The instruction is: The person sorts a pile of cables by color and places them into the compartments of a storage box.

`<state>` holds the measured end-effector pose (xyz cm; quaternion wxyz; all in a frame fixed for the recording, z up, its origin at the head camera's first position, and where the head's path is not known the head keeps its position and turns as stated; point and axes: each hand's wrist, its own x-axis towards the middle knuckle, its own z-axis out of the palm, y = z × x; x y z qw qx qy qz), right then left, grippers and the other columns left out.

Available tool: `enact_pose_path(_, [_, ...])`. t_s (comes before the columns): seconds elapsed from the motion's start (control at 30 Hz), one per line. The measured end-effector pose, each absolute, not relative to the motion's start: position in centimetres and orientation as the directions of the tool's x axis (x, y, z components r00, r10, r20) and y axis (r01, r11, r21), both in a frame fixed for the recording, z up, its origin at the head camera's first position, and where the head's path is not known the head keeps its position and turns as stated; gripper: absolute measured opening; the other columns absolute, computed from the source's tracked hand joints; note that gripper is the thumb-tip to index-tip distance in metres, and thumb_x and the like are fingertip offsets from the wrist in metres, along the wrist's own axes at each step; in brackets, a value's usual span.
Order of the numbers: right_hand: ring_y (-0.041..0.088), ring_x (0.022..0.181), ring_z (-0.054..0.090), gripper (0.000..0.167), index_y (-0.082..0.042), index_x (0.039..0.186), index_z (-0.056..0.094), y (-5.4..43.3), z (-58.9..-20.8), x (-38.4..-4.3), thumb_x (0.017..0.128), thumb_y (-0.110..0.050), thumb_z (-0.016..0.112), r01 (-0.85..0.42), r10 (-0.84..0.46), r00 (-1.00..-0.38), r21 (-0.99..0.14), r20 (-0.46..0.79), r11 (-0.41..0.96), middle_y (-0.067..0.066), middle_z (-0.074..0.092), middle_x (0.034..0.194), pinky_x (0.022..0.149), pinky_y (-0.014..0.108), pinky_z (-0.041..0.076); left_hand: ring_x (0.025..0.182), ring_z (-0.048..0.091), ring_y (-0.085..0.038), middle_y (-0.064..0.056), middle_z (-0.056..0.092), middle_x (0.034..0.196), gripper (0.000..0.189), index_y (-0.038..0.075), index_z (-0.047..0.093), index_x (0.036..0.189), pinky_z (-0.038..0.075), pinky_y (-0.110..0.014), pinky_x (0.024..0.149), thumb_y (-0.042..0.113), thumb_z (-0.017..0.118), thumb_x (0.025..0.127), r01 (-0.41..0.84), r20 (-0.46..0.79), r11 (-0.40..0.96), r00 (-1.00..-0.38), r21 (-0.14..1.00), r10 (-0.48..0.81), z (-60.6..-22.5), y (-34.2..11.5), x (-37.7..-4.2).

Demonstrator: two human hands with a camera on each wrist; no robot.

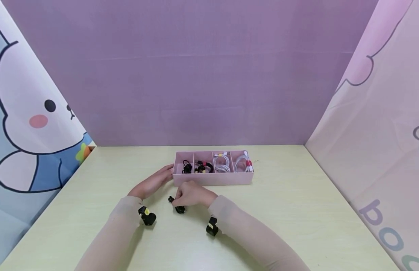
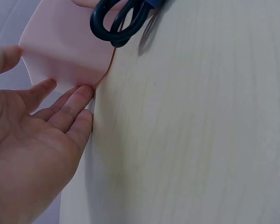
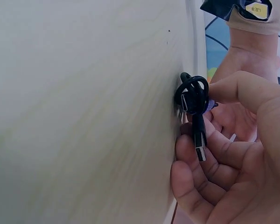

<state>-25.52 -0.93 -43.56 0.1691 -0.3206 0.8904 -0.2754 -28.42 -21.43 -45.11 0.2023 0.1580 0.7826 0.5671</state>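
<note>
My right hand [image 1: 193, 194] pinches a coiled black USB cable [image 3: 194, 93] low over the table, in front of a pink divided box [image 1: 213, 179]. The cable's metal plug points down between thumb and fingers in the right wrist view. At the box's left end, my left hand [image 1: 156, 182] rests its fingertips against the end wall, the fingers mostly straight in the left wrist view. Inside the box, a black cable [image 1: 187, 167] lies in the leftmost compartment, and darker cables with a red tie [image 1: 204, 166] lie beside it.
Farther right in the box are a coiled white cable [image 1: 222, 164] and another white cable with a red strap [image 1: 248, 163]. The pale wooden table [image 1: 284, 210] meets a purple backdrop [image 1: 202, 94] behind the box. Printed cloth panels [image 1: 372, 150] stand at both sides.
</note>
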Motion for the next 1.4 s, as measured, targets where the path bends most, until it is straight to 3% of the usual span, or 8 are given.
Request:
enact_pose_path(0.63, [0.003,0.060,0.057,0.016,-0.022,0.070,0.074,-0.32,-43.53,-25.56,0.083,-0.029,0.078,-0.461,-0.652,-0.752,-0.625,-0.102,0.630,-0.017,0.064,0.064,0.060,0.017,0.048,0.147,0.028,-0.033,-0.009,0.024,0.164,0.058,0.013,0.014,0.162,0.014,-0.050,0.122,0.038,0.030,0.112,0.009,-0.150,0.323,-0.874,0.946,0.463,-45.27,-21.38,-28.53])
enact_pose_path(1.1, [0.003,0.066,0.058,0.012,-0.020,0.078,0.074,0.01,-43.86,-25.88,0.084,-0.030,0.077,-0.466,-0.658,-0.749,-0.645,-0.078,0.606,-0.017,0.065,0.076,0.064,0.017,0.048,0.147,0.027,-0.034,-0.012,0.022,0.164,0.060,0.012,0.013,0.162,0.014,-0.049,0.122,0.041,0.030,0.111,0.003,-0.158,0.333,-0.875,0.943,0.458,-45.02,-21.43,-28.28])
enact_pose_path(1.4, [0.003,0.065,0.058,0.012,-0.018,0.080,0.073,0.03,-43.97,-25.88,0.084,-0.029,0.077,-0.475,-0.661,-0.748,-0.651,-0.056,0.592,-0.016,0.065,0.074,0.062,0.017,0.049,0.147,0.026,-0.036,-0.014,0.022,0.164,0.061,0.011,0.012,0.162,0.013,-0.050,0.122,0.040,0.030,0.111,0.016,-0.143,0.321,-0.873,0.947,0.467,-45.24,-21.48,-28.50])
